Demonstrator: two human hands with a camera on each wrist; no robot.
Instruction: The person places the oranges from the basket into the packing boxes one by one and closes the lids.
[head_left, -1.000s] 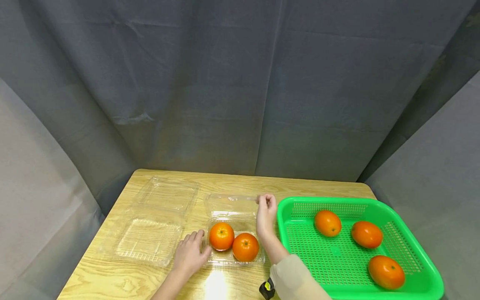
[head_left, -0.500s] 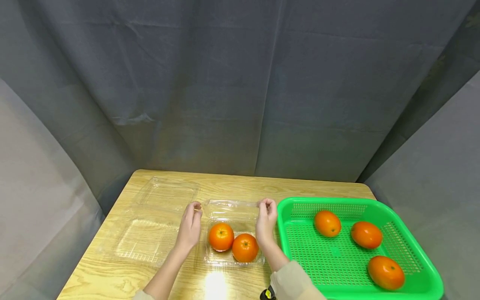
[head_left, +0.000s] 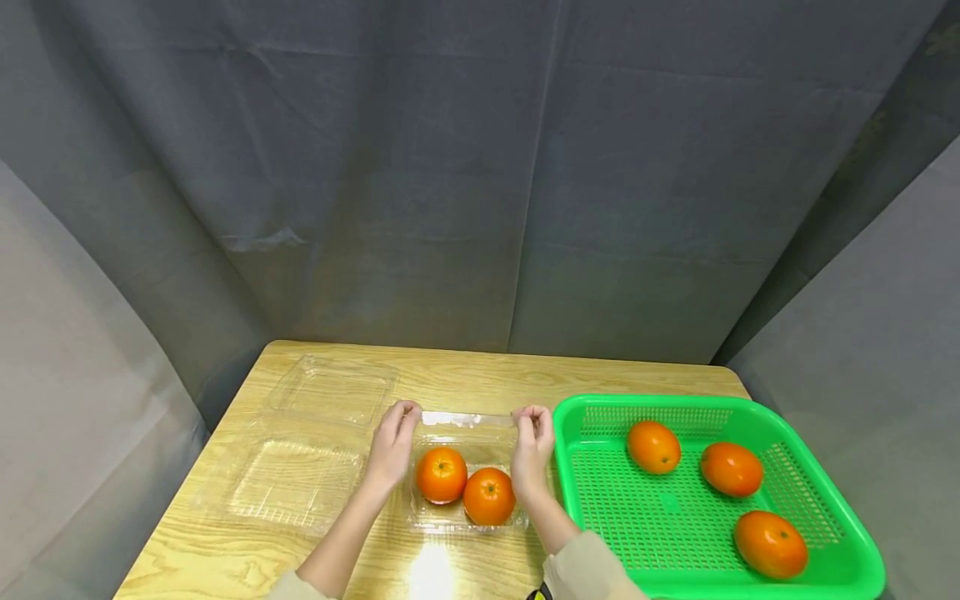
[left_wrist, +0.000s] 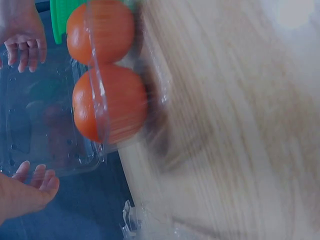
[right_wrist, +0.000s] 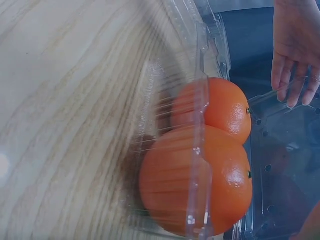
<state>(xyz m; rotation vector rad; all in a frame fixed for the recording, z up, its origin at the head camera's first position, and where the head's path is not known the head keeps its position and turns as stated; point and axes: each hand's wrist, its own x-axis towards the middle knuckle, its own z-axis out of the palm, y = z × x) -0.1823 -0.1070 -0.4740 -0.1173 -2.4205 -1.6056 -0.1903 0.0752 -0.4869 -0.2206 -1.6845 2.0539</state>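
- See-through plastic is what we see in the fingers: one lid (head_left: 467, 421), standing up at the back of its box, with two hands on it.
- We see the left hand (head_left: 390, 448) pinch the lid at its left corner. Its fingers are bent in, with just a small gap for the thin edge.
- We see the right hand (head_left: 532, 454) pinch the right corner the same way, fingertips nearly together.
- Below the lid we find the first box (head_left: 442, 528), sitting on the table between the two arms.
- We count two orange fruits in it: the left fruit (head_left: 441, 475) and the right fruit (head_left: 489, 497). They sit side by side, and each has a little green bit on top.
- To the left we see one more box, the second box (head_left: 296, 479), see-through too, with its lid laid back.
- To the right we see one green basket (head_left: 675, 400) full of little holes.
- We count three more fruits (head_left: 654, 447) in there, well apart, so that makes five.
- Under it all we see one wooden table (head_left: 187, 542), and behind it hangs a dark cloth (head_left: 427, 183).
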